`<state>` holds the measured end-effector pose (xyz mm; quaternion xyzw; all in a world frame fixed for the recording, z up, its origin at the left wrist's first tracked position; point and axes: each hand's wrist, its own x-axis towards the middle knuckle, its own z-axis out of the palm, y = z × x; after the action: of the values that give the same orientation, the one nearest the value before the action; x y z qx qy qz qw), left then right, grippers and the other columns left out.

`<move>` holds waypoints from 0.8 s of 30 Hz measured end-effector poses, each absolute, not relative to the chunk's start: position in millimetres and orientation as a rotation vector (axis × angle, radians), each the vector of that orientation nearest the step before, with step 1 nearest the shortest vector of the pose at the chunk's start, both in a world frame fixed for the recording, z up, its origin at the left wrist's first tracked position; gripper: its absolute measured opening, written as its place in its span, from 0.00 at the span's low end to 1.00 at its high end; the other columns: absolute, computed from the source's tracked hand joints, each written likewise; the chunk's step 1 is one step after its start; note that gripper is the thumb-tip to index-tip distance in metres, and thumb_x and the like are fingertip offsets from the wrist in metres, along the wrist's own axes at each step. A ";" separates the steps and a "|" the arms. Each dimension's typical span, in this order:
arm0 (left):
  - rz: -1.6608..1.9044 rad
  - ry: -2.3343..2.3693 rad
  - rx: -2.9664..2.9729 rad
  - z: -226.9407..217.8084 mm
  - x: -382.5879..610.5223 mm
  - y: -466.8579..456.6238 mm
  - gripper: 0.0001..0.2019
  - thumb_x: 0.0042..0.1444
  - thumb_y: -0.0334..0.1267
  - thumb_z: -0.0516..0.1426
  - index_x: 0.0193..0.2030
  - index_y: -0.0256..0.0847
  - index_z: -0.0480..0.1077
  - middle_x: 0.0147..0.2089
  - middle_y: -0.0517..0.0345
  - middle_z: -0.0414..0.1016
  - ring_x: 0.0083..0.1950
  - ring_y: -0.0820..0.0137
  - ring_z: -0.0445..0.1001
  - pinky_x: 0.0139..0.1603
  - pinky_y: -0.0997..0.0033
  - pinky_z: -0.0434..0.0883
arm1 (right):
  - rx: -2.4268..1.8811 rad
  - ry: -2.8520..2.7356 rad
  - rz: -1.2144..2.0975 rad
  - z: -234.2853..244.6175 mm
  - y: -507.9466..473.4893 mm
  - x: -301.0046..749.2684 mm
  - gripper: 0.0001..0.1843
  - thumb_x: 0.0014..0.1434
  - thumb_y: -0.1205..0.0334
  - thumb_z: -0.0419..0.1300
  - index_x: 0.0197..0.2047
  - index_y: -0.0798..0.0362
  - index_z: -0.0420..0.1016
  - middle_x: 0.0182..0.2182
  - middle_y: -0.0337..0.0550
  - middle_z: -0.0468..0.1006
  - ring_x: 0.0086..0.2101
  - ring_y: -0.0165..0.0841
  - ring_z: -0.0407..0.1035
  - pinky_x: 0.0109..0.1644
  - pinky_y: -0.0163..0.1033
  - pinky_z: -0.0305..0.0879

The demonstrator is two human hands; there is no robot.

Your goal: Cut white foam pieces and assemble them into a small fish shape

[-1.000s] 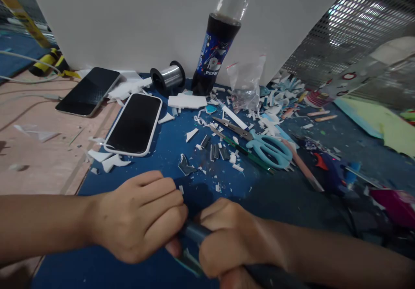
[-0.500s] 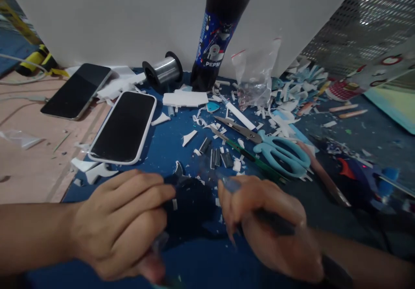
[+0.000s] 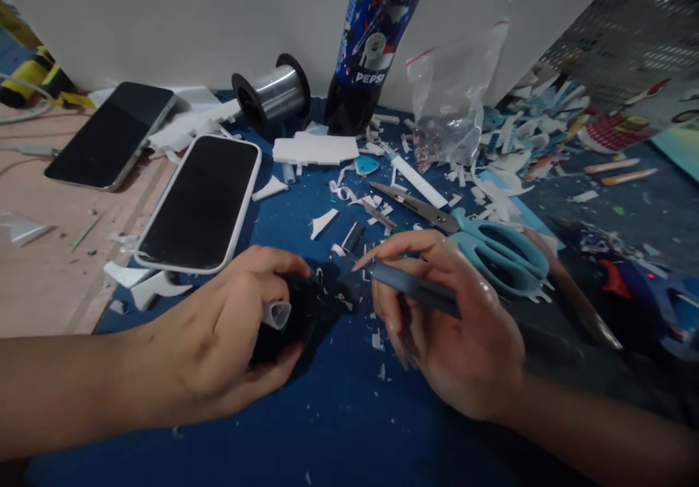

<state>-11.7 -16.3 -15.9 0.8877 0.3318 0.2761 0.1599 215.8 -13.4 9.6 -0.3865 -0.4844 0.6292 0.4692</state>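
Note:
My left hand (image 3: 212, 341) curls around a dark object (image 3: 295, 316) whose shape is lost in shadow. A small translucent tube (image 3: 278, 315) pokes out between its fingers. Across the blue mat, my right hand (image 3: 459, 327) is closed around a dark grey pen-like stick (image 3: 415, 288), its blunt end pointing left; the rest of the stick is hidden by the palm. The two hands are apart. Small white and grey scraps (image 3: 352, 237) lie just beyond them. Light blue scissors (image 3: 499, 254) rest beside my right hand, blades partly apart.
Two phones (image 3: 202, 203) lie at the left. Behind them are a wire spool (image 3: 273, 94), a Pepsi bottle (image 3: 371, 43) and a clear zip bag (image 3: 451, 101). A white-handled tool (image 3: 418, 181) lies near the scissors. Offcuts (image 3: 538, 123) are heaped at the back right.
My left hand has turned and its fingers have opened out around the dark object, bringing the tube into view. My right hand has risen slightly, showing the grey stick more clearly. The view has shifted.

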 end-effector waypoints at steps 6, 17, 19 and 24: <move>0.890 0.907 2.731 -2.4 -15.5 -23.4 0.09 0.52 0.40 0.58 0.32 0.45 0.58 0.48 0.44 0.73 0.51 0.53 0.72 0.43 0.50 0.77 | -0.989 -1.219 1.453 5.2 -13.2 214.6 0.06 0.63 0.59 0.61 0.35 0.50 0.68 0.17 0.30 0.71 0.13 0.23 0.64 0.14 0.27 0.62; 0.932 0.854 2.951 -4.0 -13.3 -33.4 0.03 0.46 0.35 0.54 0.29 0.42 0.64 0.44 0.50 0.77 0.41 0.57 0.73 0.34 0.56 0.72 | -1.139 -1.535 1.358 8.1 -9.4 212.5 0.14 0.64 0.59 0.59 0.26 0.50 0.65 0.19 0.36 0.75 0.16 0.24 0.67 0.18 0.30 0.64; 0.932 0.855 2.956 -3.9 -14.2 -33.2 0.02 0.46 0.34 0.53 0.29 0.42 0.64 0.44 0.50 0.77 0.41 0.57 0.73 0.33 0.56 0.71 | -1.142 -1.575 1.358 8.3 -9.9 212.4 0.14 0.64 0.59 0.59 0.26 0.50 0.64 0.19 0.36 0.75 0.16 0.24 0.67 0.19 0.30 0.65; 0.899 0.888 2.949 -3.6 -14.9 -35.0 0.01 0.49 0.34 0.54 0.30 0.43 0.65 0.45 0.51 0.77 0.42 0.57 0.73 0.34 0.56 0.73 | -1.151 -1.591 1.342 7.8 -9.7 214.0 0.13 0.64 0.61 0.59 0.27 0.49 0.64 0.19 0.35 0.73 0.17 0.25 0.68 0.19 0.30 0.66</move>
<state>-14.9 -35.0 -3.6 0.9187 0.2767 0.2799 -0.0335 214.0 -9.7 7.8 -0.4492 -0.6209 0.5236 0.3722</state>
